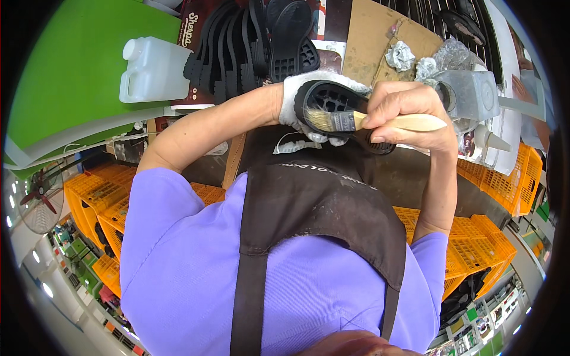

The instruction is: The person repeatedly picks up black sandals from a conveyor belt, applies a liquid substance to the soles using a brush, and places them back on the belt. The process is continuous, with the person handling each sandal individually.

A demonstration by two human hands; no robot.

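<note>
Two hands meet over the near edge of the green tabletop (71, 65): the white-gloved left hand (291, 99) is curled round a black shoe sole (339, 97) from beneath, while the bare right hand (412, 111), wrist bent and raised, pinches a brush (343, 121) by its pale handle between thumb and fingers. The brush lies nearly level, its straw-coloured bristles over the sole. Hollowed side up, that sole shows a lattice of small pits inside its raised rim
</note>
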